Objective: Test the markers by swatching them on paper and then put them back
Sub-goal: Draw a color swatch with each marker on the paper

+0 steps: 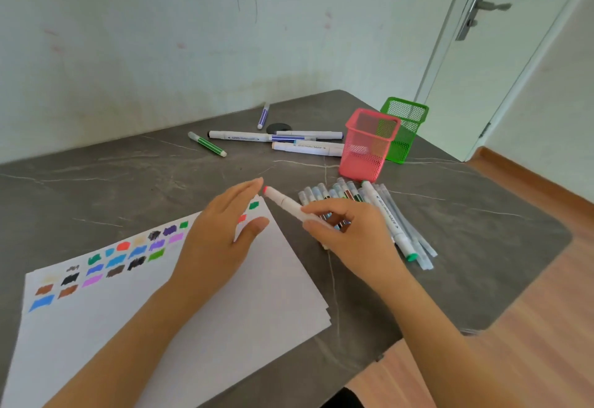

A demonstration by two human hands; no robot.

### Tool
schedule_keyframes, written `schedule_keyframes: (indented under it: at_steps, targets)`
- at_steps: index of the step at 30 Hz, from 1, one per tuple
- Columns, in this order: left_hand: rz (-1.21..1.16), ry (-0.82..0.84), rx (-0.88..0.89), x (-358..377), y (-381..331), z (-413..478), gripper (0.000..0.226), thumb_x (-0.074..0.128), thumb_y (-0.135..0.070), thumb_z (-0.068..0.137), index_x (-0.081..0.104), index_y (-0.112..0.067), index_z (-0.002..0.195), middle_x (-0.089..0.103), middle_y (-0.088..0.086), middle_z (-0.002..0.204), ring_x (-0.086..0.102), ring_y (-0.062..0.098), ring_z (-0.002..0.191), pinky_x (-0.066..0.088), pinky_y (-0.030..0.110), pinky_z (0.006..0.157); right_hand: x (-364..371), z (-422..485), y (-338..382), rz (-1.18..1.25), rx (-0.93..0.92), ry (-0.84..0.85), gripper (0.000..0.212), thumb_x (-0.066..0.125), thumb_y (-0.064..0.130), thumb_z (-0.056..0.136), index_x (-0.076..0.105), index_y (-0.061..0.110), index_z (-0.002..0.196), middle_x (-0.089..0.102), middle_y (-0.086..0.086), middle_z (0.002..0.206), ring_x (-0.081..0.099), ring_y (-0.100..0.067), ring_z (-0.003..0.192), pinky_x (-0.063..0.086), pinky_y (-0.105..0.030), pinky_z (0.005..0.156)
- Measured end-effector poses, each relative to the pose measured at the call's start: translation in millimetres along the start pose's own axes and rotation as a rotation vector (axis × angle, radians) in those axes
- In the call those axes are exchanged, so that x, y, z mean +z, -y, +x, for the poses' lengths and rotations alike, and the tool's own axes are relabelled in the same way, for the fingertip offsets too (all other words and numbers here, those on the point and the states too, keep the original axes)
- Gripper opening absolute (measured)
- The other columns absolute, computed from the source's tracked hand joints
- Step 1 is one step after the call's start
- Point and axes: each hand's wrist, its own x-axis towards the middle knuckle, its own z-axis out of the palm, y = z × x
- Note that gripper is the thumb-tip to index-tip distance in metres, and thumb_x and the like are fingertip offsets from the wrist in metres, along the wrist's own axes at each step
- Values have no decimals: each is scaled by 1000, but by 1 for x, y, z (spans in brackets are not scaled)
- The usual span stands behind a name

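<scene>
The person's right hand [350, 230] is gripping a chunky white marker with a red end [283, 202]. Thumb and curled fingers are pinching its barrel near the back, and the red end is pointing up and left, just short of the left hand's fingertips. I cannot tell whether that end is a cap or a bare nib.

The left hand [221, 230] is lying slack, fingers straight and together, thumb spread, palm down on the far corner of a stack of white paper sheets [231, 317]. It is grasping nothing. The marker is hovering over the grey marbled tabletop [96, 182] just beside the paper's right edge.

Rows of coloured swatches [112, 259] are running along the paper's upper edge: blues, browns, black, purple, green, red.

Under and behind the right hand, a heap of thin clear-capped markers [340, 193] is lying on the table. A long white marker with a green end [390, 222] is resting across the heap.

A pink mesh basket [366, 147] is standing just beyond the heap, with a green mesh basket [406, 127] touching it behind. Further back several markers are lying loose:
- A green-striped marker [207, 144]
- A purple-striped marker [263, 115]
- Three long white markers [307, 148]

The white barrels are carrying dark print, but it is too blurred to read.
</scene>
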Motion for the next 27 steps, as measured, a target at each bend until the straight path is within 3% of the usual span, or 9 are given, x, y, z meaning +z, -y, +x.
schedule_keyframes:
  at_steps: [3,7,9,12,17,21,27]
  targets:
    - [73,85,94,13,-23,4,61,37,-55,93,22,-30,147,27,-8,153,26,14,140,18,26,109,-15,-7,-17,-52,20,-240,18,74,13,79,75,24,94,67,17,83,56,5,70,38,-4,62]
    - [250,230,44,33,-35,14,63,31,-53,96,7,-32,150,8,-11,158,7,10,145,12,37,118,-38,-12,-38,-255,25,-440,19,69,3,78,76,16,90,71,0,87,59,-6,72,38,-12,63]
    - [291,267,13,36,-33,17,64,26,-55,95,3,-31,150,2,-10,158,1,10,145,7,37,117,-45,-13,-48,-332,23,-435,20,66,2,80,75,15,93,71,-2,94,62,-15,78,40,-14,64]
    - [324,303,-32,37,-30,18,65,20,-58,95,-2,-31,149,-4,-10,158,-5,9,145,1,34,116,-48,-14,-57,-389,15,-402,24,62,0,81,74,12,98,68,-4,98,54,-10,74,34,-6,63]
    - [334,314,-55,36,-33,16,66,19,-58,94,-2,-30,150,-5,-9,158,-6,10,145,1,34,117,-41,-12,-60,-472,-6,-359,27,65,-1,79,74,8,103,68,-7,98,61,-21,80,43,-23,64]
    - [324,315,-74,35,-34,16,67,19,-58,94,-2,-29,150,-5,-8,158,-5,11,145,2,35,117,-36,-9,-59,-539,-21,-367,25,68,3,76,75,14,97,70,-2,95,62,-24,83,52,-32,57]
    - [337,322,-81,35,-33,16,68,17,-59,92,-1,-29,150,-7,-7,158,-6,12,145,2,36,117,-35,-7,-60,-642,-86,-391,25,73,3,70,76,14,92,72,-1,87,60,-27,74,52,-33,51]
